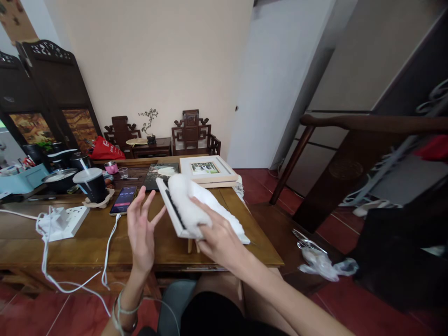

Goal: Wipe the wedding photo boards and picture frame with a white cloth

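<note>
My right hand (pixel 217 240) is closed on a white cloth (pixel 196 205) and presses it against a white picture frame (pixel 172 212) that stands tilted on the wooden table (pixel 87 242). My left hand (pixel 142 228) hovers just left of the frame, fingers spread, holding nothing. A second white framed photo (pixel 207 169) lies flat on a stack at the table's far edge, behind the cloth. A dark photo print (pixel 160 173) lies beside it.
A phone (pixel 123 199) with a white cable lies left of my left hand. A white power strip (pixel 66 221), a black cup (pixel 93 184), pots and small jars crowd the table's left. A wooden chair (pixel 350 154) and a plastic bag (pixel 320 261) are on the right.
</note>
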A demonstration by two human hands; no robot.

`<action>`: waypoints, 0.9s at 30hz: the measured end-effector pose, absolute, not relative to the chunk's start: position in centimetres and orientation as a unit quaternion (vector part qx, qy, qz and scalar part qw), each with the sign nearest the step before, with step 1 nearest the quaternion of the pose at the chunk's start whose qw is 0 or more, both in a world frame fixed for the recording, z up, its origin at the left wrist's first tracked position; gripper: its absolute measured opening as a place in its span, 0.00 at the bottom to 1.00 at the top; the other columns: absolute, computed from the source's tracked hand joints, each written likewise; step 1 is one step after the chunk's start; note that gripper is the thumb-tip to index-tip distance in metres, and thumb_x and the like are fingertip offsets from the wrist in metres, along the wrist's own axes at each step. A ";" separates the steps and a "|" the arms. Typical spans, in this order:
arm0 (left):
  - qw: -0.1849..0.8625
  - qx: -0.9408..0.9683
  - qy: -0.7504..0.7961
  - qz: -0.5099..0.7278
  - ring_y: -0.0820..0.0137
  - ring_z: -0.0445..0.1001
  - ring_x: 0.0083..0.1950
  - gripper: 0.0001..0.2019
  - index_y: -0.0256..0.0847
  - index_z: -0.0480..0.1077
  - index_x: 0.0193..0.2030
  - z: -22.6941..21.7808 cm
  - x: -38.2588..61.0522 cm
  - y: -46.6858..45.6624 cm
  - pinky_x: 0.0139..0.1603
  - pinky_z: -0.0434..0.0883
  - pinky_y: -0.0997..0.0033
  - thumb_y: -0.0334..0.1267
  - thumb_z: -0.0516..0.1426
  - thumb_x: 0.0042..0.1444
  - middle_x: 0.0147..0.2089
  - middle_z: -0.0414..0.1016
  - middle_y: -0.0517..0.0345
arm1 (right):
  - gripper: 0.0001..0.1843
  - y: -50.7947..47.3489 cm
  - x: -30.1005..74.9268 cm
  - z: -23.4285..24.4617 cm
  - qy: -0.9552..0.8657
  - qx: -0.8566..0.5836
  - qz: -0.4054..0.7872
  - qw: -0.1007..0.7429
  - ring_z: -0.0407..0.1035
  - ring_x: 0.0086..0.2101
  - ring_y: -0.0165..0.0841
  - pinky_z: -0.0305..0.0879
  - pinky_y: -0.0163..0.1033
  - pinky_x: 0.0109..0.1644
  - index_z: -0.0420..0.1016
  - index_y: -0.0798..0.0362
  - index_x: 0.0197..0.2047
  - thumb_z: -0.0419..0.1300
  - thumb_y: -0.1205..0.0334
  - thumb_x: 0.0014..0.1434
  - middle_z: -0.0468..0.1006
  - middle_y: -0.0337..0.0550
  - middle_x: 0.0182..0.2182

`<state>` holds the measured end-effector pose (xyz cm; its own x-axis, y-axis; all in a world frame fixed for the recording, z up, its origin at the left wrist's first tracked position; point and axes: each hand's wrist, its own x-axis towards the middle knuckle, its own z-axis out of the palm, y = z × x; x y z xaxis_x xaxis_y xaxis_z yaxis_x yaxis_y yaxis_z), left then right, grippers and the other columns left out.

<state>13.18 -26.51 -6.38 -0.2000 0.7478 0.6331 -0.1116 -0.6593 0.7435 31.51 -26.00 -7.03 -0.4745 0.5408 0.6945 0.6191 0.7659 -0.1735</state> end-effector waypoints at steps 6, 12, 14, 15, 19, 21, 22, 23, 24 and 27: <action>0.409 0.471 0.477 0.619 0.58 0.54 0.70 0.28 0.47 0.54 0.63 -10.9 12.5 -22.3 0.64 0.61 0.55 0.43 0.58 0.57 0.70 0.51 0.46 | 0.10 -23.7 34.0 -3.5 -0.529 -0.464 0.106 0.702 0.73 0.32 0.40 0.73 0.45 0.37 0.72 0.53 0.29 0.63 0.56 0.52 0.77 0.45 0.27; 0.643 0.369 0.365 0.563 0.56 0.71 0.58 0.26 0.39 0.63 0.57 -11.2 15.5 -23.4 0.55 0.72 0.55 0.46 0.61 0.54 0.59 0.70 0.41 | 0.22 -22.0 34.2 -5.5 -0.253 -0.326 0.349 0.841 0.74 0.43 0.40 0.74 0.47 0.47 0.70 0.55 0.46 0.66 0.59 0.48 0.79 0.46 0.40; 0.638 0.337 0.338 0.605 0.56 0.73 0.56 0.22 0.37 0.68 0.51 -10.9 16.4 -23.9 0.55 0.73 0.58 0.45 0.62 0.52 0.57 0.73 0.43 | 0.21 -21.8 34.8 -6.8 -0.246 -0.325 0.402 0.820 0.74 0.46 0.41 0.73 0.49 0.49 0.70 0.54 0.46 0.64 0.57 0.50 0.79 0.46 0.42; 0.632 0.324 0.334 0.619 0.56 0.74 0.55 0.21 0.36 0.69 0.49 -10.9 16.5 -24.0 0.55 0.73 0.59 0.45 0.63 0.52 0.56 0.74 0.43 | 0.19 -21.8 35.3 -7.3 -0.254 -0.324 0.424 0.806 0.73 0.47 0.41 0.73 0.51 0.49 0.71 0.53 0.46 0.63 0.54 0.52 0.79 0.46 0.43; 0.602 0.295 0.388 0.633 0.58 0.78 0.50 0.18 0.35 0.70 0.48 -10.6 15.1 -23.3 0.51 0.74 0.61 0.43 0.62 0.54 0.49 0.79 0.46 | 0.22 -21.2 39.1 -8.6 -0.292 -0.337 0.439 0.780 0.73 0.47 0.44 0.73 0.55 0.47 0.72 0.51 0.40 0.52 0.41 0.58 0.79 0.47 0.43; 0.589 0.288 0.427 0.623 0.59 0.80 0.45 0.15 0.34 0.71 0.46 -10.4 13.7 -22.5 0.47 0.76 0.61 0.42 0.61 0.56 0.43 0.81 0.47 | 0.20 -20.8 41.3 -8.7 -0.281 -0.359 0.409 0.790 0.74 0.45 0.44 0.74 0.54 0.46 0.72 0.51 0.39 0.58 0.44 0.53 0.79 0.47 0.42; 0.588 0.290 0.437 0.616 0.59 0.80 0.42 0.14 0.33 0.72 0.44 -10.3 13.0 -22.2 0.45 0.76 0.62 0.41 0.60 0.56 0.40 0.81 0.47 | 0.19 -20.6 42.3 -8.6 -0.271 -0.371 0.380 0.803 0.74 0.44 0.43 0.74 0.53 0.46 0.72 0.52 0.39 0.63 0.48 0.49 0.79 0.46 0.41; 0.586 0.294 0.445 0.610 0.60 0.81 0.41 0.13 0.33 0.72 0.43 -10.3 12.4 -21.9 0.44 0.77 0.63 0.40 0.60 0.56 0.38 0.82 0.48 | 0.20 -20.4 43.2 -8.5 -0.263 -0.385 0.338 0.817 0.74 0.43 0.42 0.73 0.51 0.46 0.72 0.52 0.39 0.67 0.53 0.43 0.79 0.45 0.40; 0.588 0.298 0.451 0.602 0.60 0.81 0.39 0.12 0.32 0.73 0.42 -10.3 11.9 -21.6 0.42 0.77 0.63 0.39 0.60 0.56 0.36 0.82 0.48 | 0.22 -20.3 44.0 -8.3 -0.266 -0.407 0.286 0.826 0.74 0.42 0.41 0.73 0.49 0.46 0.72 0.52 0.39 0.69 0.56 0.39 0.79 0.44 0.39; 0.598 0.313 0.454 0.581 0.60 0.81 0.34 0.13 0.31 0.73 0.39 -10.7 11.0 -20.9 0.36 0.77 0.65 0.40 0.62 0.54 0.30 0.81 0.48 | 0.18 -20.6 45.8 -7.7 -0.373 -0.515 0.110 0.764 0.74 0.36 0.40 0.73 0.46 0.43 0.73 0.53 0.34 0.69 0.57 0.38 0.78 0.41 0.32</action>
<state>11.03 -20.93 -10.70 -0.0885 0.9796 -0.1805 -0.4116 0.1291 0.9022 45.83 -20.57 -7.70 0.6978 0.5524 0.4560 0.2151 0.4456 -0.8690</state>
